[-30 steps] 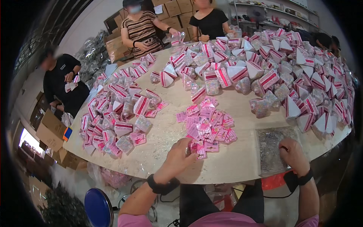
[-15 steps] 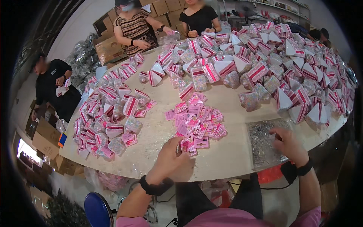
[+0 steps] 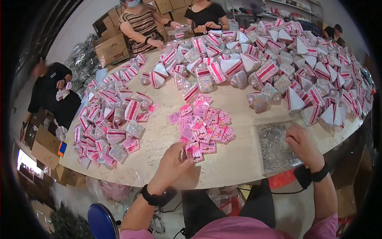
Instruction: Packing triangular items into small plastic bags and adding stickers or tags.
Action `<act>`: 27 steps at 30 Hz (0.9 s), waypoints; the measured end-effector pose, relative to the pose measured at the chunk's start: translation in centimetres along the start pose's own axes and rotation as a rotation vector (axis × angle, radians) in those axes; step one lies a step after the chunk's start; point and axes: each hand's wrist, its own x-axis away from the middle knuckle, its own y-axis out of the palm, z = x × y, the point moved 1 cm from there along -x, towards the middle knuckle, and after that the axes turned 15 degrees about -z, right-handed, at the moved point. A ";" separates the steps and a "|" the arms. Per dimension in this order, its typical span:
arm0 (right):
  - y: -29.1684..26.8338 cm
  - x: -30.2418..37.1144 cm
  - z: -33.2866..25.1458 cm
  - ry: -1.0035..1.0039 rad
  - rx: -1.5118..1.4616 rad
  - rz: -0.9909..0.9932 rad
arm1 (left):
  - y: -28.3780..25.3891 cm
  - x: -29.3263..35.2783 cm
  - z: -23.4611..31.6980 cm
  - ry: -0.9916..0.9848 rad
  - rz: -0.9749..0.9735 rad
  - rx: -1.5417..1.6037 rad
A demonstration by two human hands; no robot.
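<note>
My left hand (image 3: 173, 162) is at the near left edge of a loose pile of pink printed cards (image 3: 205, 127). Its thumb and bent fingers are apart, close to the nearest cards, and no card shows lifted in it. Over a shallow clear tray (image 3: 266, 171) of thin silver metal pieces (image 3: 276, 145), my right hand (image 3: 304, 146) has its fingers curled together. Anything held in those fingertips is too small to make out.
Clear bags with pink-and-white headers (image 3: 318, 75) heap across the back and right. A smaller heap of similar bags (image 3: 115, 123) lies left. Co-workers (image 3: 141, 28) stand beyond the table. Cardboard boxes (image 3: 47, 147) and a blue stool (image 3: 102, 221) are off its left and near sides.
My right hand's fingers have curled closer together over the tray. The left hand stays beside the cards. The whole view has shifted slightly, and the co-workers' hands have moved.
</note>
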 end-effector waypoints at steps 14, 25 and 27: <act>1.0 1.8 -0.6 0.058 -0.295 0.025 | 2.2 -7.7 4.2 0.081 -0.044 -0.507; 1.3 2.2 0.0 -0.067 -0.387 0.067 | 1.7 -8.4 4.0 0.274 0.182 -0.715; 1.5 2.3 0.3 -0.077 -0.382 0.078 | 1.4 -8.6 4.2 0.286 0.236 -0.687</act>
